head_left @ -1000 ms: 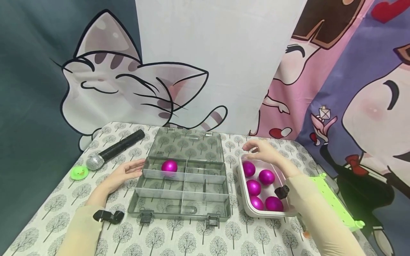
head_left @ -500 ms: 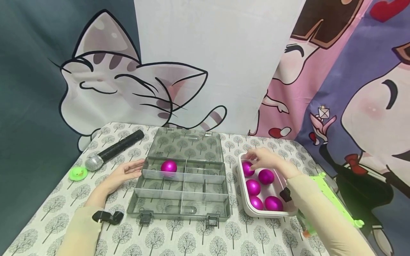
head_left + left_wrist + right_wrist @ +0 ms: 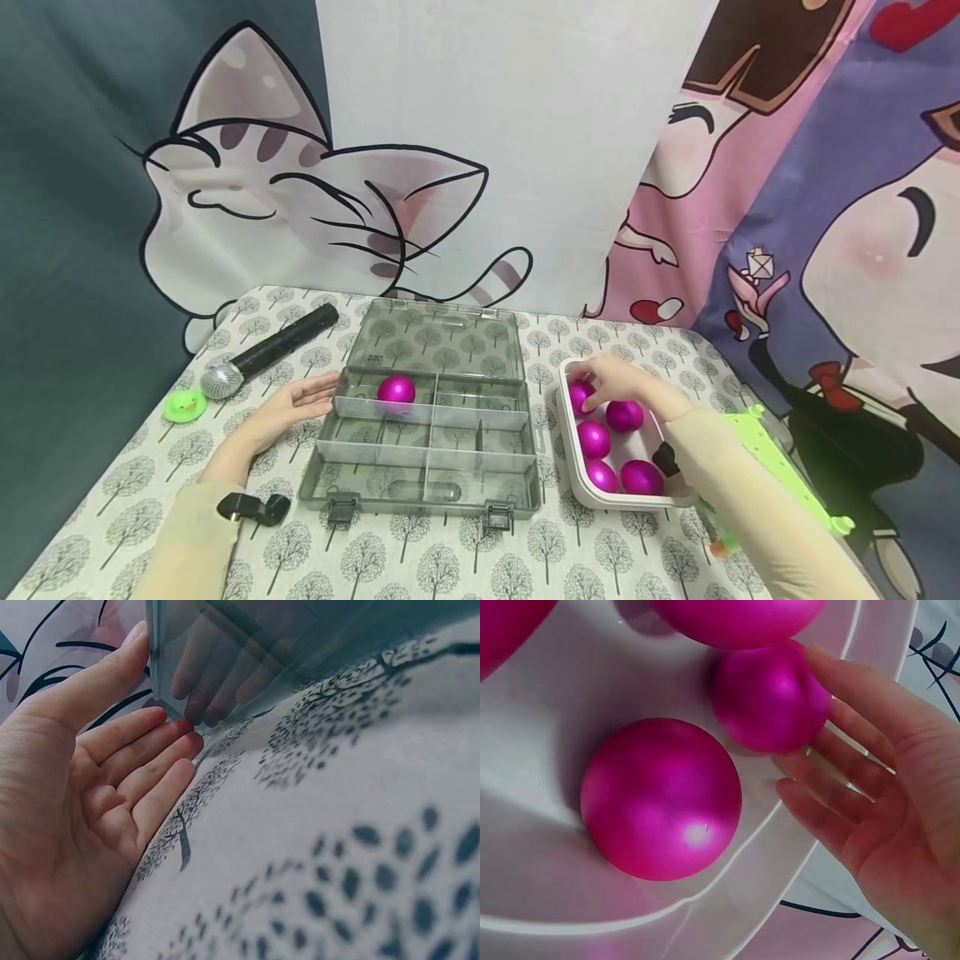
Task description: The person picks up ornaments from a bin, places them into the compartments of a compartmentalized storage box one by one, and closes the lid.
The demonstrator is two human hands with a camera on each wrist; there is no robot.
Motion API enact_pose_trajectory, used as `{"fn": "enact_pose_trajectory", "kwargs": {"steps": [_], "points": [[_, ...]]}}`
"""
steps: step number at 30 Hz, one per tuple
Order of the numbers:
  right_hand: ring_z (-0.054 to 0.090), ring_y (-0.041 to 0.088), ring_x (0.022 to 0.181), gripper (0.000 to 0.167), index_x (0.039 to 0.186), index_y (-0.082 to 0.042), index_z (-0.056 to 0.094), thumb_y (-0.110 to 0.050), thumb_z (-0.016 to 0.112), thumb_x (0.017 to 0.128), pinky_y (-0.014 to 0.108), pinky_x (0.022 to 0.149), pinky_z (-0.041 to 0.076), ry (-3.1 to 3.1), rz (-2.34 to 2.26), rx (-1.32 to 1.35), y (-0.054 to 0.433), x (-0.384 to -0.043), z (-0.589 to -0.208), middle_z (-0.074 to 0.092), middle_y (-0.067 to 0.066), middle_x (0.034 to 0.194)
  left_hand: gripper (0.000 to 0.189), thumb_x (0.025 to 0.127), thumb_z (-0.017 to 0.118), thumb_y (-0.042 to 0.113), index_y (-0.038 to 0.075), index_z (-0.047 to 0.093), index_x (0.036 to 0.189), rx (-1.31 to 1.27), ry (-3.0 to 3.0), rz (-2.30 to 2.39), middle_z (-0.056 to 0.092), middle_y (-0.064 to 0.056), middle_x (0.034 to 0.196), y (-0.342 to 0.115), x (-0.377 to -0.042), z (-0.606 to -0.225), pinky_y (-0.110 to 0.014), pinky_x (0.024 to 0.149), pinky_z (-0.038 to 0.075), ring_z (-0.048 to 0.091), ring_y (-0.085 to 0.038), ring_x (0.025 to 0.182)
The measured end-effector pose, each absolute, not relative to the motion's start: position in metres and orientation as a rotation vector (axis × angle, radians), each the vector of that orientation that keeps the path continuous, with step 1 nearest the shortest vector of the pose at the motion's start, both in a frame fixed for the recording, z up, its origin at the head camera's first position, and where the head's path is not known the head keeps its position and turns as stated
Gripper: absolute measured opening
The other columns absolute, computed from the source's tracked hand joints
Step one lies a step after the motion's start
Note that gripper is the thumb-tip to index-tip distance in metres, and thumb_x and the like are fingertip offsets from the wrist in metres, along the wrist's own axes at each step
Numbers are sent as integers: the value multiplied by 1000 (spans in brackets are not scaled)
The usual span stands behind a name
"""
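My right hand (image 3: 624, 385) reaches into the white plastic bin (image 3: 572, 467). Its thumb and fingers grip a magenta ball (image 3: 579, 397) in the far left corner; in the right wrist view this ball (image 3: 765, 697) sits between thumb and fingers. Several other magenta balls (image 3: 593, 439) lie in the bin. On the left, my left hand (image 3: 294, 408) rests beside the smoky clear compartment box (image 3: 429, 450), fingers mostly straight and fingertips at its side wall (image 3: 169, 660). One magenta ball (image 3: 396, 392) sits in the box's back left compartment.
The box's lid (image 3: 442, 337) lies folded back behind it. At the left are a black microphone (image 3: 281, 343) and a green duck toy (image 3: 184, 406). Partly behind my right forearm is a bright green plastic piece (image 3: 783, 475). Printed curtains hang behind the table.
My right hand has come down from above the bin's far rim into the bin and closed around the far left magenta ball. My left hand has stayed put.
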State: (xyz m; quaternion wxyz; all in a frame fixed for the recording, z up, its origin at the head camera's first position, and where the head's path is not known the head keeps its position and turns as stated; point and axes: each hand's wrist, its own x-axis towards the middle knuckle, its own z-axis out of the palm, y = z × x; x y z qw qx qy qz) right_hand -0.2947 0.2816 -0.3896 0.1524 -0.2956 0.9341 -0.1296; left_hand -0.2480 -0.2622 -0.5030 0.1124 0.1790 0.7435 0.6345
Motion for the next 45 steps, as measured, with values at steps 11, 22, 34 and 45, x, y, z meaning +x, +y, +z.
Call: {"fn": "enact_pose_trajectory", "kwargs": {"steps": [11, 22, 34, 45], "points": [[65, 33, 106, 54, 121, -4, 65, -13, 83, 71, 48, 96, 53, 2644, -278, -875, 278, -293, -393, 69, 16, 117, 63, 95, 59, 6, -15, 27, 145, 532, 2183, 1857, 26, -35, 151, -262, -248, -502, -8, 97, 41, 49, 16, 113], [61, 35, 113, 75, 133, -2, 56, -24, 86, 69, 55, 103, 46, 2600, -221, -742, 276, -297, -401, 62, 20, 129, 63, 95, 59, 6, -16, 27, 145, 535, 2185, 1865, 26, -35, 151, -262, -247, -504, -8, 97, 42, 49, 15, 113], [59, 39, 115, 75, 135, 1, 54, -24, 84, 71, 59, 102, 45, 2595, -245, -766, 276, -297, -400, 61, 23, 130, 63, 95, 59, 7, -14, 28, 145, 525, 2185, 1860, 27, -34, 151, -263, -247, -502, -9, 97, 41, 49, 14, 113], [58, 40, 116, 70, 133, -7, 57, -24, 84, 71, 58, 100, 46, 2687, -239, -782, 277, -286, -385, 63, 19, 128, 63, 95, 60, 7, -13, 29, 146, 526, 2181, 1858, 29, -34, 151, -263, -247, -502, -9, 97, 42, 49, 14, 113]]}}
